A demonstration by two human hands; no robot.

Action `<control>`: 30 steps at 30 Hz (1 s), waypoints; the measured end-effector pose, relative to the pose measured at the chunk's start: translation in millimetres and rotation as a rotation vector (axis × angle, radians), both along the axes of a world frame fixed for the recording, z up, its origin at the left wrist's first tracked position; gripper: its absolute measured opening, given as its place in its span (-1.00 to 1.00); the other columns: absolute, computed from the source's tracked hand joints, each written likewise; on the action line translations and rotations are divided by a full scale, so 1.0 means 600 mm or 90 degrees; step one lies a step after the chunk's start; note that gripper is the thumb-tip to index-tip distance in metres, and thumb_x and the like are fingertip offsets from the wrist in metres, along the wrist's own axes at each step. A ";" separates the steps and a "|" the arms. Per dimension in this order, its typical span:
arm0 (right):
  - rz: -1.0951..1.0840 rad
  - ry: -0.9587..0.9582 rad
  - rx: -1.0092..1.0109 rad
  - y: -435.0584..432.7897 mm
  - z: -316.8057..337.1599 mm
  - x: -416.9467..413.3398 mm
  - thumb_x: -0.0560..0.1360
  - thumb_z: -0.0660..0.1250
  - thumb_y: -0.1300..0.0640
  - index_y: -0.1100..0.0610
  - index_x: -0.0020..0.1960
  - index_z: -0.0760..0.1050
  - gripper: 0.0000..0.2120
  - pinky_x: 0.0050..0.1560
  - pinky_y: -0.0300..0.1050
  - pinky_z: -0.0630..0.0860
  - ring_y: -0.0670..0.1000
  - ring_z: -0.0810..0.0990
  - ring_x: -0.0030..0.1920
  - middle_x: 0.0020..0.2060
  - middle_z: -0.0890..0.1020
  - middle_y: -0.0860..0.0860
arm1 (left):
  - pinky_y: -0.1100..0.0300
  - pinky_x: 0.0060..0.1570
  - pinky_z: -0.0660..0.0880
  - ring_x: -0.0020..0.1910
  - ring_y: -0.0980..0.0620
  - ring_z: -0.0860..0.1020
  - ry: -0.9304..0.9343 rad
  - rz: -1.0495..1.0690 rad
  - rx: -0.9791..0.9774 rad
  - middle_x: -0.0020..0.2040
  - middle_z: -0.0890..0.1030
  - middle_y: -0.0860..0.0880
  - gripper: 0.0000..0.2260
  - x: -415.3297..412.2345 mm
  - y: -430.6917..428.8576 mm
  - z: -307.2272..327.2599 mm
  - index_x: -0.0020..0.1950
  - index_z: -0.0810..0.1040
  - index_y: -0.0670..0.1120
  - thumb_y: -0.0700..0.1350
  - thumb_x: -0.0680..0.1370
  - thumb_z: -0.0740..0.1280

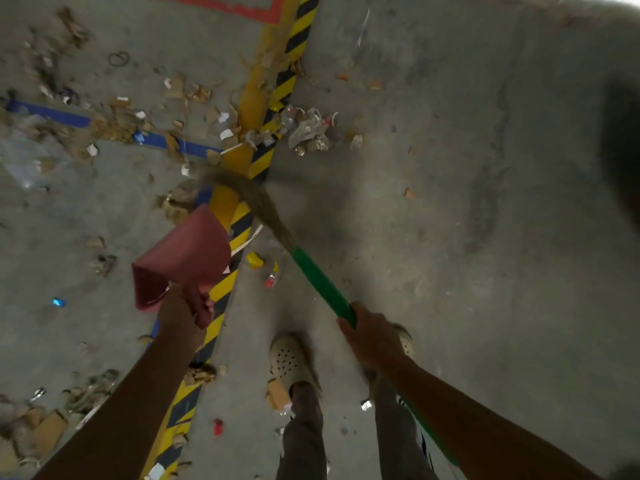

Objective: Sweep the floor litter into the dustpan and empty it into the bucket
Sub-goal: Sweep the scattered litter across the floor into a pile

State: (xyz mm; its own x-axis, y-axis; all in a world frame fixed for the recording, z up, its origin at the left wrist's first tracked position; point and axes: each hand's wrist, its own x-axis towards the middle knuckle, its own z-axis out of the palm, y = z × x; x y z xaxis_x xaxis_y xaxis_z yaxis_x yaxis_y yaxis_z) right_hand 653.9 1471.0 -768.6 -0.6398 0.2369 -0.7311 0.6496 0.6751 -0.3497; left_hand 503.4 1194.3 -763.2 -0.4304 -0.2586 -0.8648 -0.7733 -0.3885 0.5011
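Above littered floor (433,168): left hand (194,306) grips dustpan (183,254); right hand (372,337) grips broom (322,282).

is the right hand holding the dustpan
No, the left hand grips the red dustpan, while the right hand grips the green broom handle.

The dustpan (187,251) in the left hand (190,306) is looking like matt plastic; the broom handle (320,284) in the right hand (372,341) is showing smooth plastic.
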 end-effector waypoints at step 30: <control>-0.065 -0.089 -0.023 0.213 -0.101 -0.103 0.62 0.26 -0.02 0.12 0.21 0.49 -0.74 -0.12 -0.15 0.65 -0.02 0.65 -0.15 -0.07 0.63 0.00 | 0.41 -0.59 0.32 -0.61 0.17 0.41 0.037 -0.142 0.040 -0.47 0.50 0.07 -0.82 -0.052 0.167 -0.071 -0.11 0.44 0.00 -0.18 0.66 0.15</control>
State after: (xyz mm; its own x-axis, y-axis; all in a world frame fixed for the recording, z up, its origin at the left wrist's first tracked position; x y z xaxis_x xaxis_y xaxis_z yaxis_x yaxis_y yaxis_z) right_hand 592.3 1598.6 -829.0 -0.5051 0.2680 -0.8204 0.7582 0.5919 -0.2735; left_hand 472.2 1294.5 -805.6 -0.5207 -0.0977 -0.8482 -0.8138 -0.2436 0.5276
